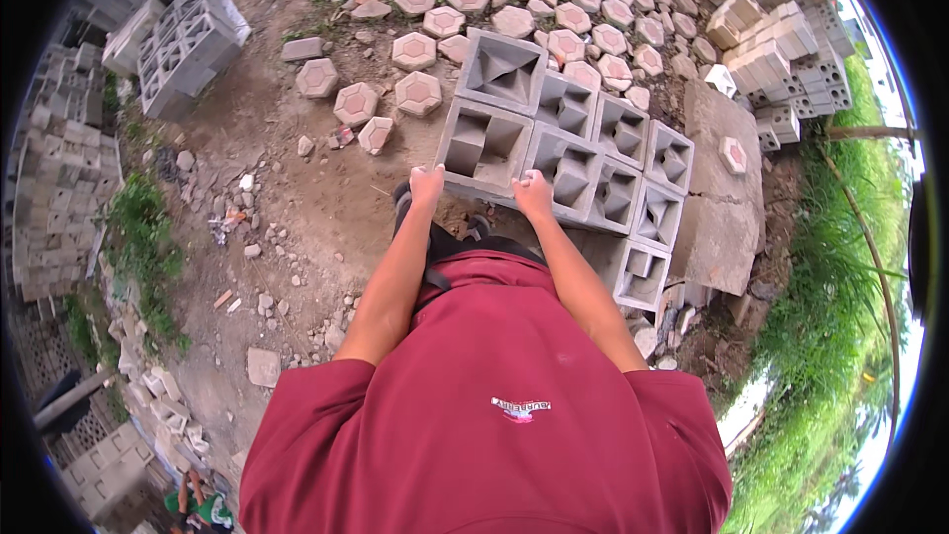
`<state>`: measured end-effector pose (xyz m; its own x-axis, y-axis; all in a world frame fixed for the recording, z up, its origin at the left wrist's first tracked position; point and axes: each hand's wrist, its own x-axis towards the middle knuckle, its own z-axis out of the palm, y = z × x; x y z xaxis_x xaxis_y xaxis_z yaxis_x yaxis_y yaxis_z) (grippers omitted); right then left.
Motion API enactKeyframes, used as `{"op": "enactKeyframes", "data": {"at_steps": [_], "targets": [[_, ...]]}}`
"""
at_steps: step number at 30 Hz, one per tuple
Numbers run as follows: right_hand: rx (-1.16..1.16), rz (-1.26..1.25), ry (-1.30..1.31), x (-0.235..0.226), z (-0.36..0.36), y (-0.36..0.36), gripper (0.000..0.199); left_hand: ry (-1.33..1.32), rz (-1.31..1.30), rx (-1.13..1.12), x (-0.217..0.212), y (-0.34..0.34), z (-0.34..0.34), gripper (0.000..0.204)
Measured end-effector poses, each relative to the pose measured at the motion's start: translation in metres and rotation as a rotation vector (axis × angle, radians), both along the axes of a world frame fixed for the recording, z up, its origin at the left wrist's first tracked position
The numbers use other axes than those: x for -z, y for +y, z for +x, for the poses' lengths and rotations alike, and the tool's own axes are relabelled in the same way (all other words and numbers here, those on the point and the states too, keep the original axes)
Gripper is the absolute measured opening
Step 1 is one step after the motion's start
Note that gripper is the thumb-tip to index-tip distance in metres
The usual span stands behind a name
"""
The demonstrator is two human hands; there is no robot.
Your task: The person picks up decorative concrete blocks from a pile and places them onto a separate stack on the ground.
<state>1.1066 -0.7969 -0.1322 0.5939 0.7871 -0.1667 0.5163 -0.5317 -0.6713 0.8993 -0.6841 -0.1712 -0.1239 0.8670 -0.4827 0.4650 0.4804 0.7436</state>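
A: Where are the hands?

B: Both sit on the near edge of the grey concrete vent block (485, 146), the left hand (427, 183) at its left corner, the right hand (534, 194) at its right. The fingers curl over the rim, gripping it.

A: And the block itself?

B: On the dirt ground (297, 188), at the near left end of a row of similar blocks (618, 183), touching its neighbour on the right.

A: How should it be handled?

B: I'd keep the grip even on both corners and move it squarely, so it doesn't scrape the neighbour. The hexagonal pavers (418, 92) lie just beyond, to the left.
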Motion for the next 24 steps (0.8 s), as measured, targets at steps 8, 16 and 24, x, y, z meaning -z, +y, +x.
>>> {"op": "enactKeyframes", "data": {"at_steps": [8,16,24], "targets": [[0.039,-0.111,-0.254,0.001,-0.024,0.028,0.055,-0.036,-0.154,0.595,-0.001,0.074,0.003,0.087],[0.207,-0.325,-0.202,-0.002,-0.048,0.052,0.075,-0.053,-0.300,0.850,-0.013,0.110,0.016,0.111],[0.214,-0.349,-0.110,-0.011,-0.052,0.061,0.085,-0.112,-0.391,0.947,0.012,0.136,0.025,0.092]]}}
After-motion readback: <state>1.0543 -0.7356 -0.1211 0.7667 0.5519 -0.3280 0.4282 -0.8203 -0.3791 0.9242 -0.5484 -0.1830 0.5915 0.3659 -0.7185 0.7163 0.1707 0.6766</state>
